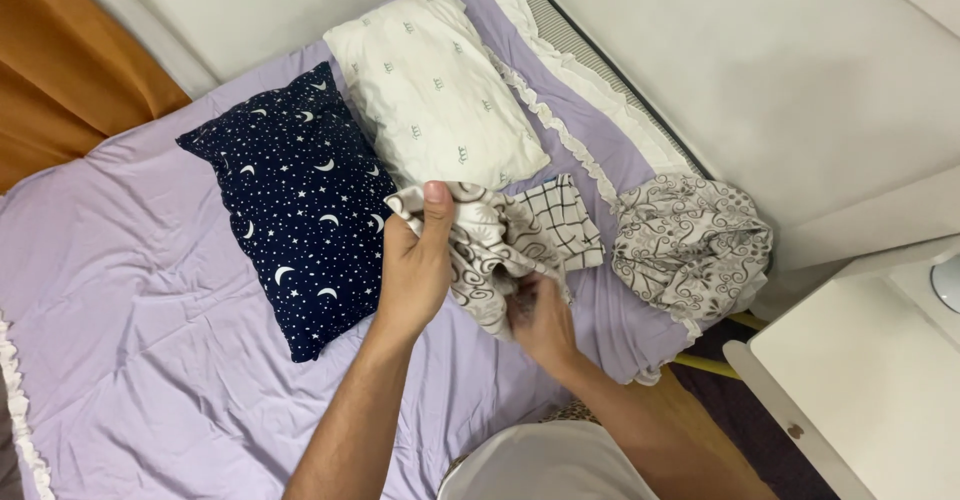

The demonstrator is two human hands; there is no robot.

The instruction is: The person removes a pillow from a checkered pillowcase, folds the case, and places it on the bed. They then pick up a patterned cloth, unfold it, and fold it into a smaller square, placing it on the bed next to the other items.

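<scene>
My left hand [415, 260] pinches the upper edge of a beige cloth with dark swirl patterns [480, 250], lifting it above the bed. My right hand [540, 315] grips the lower part of the same cloth, its fingers partly buried in the folds. Behind the cloth lies a folded white piece with a black grid pattern [565, 218]. A crumpled heap of the same swirl-patterned fabric [690, 245] rests near the right edge of the bed.
A lilac sheet [140, 300] covers the bed. A navy pillow with moons and stars [295, 200] and a white pillow [435, 85] lie at its head. A white table [870, 380] stands at the right. An orange curtain [60, 70] hangs at the top left.
</scene>
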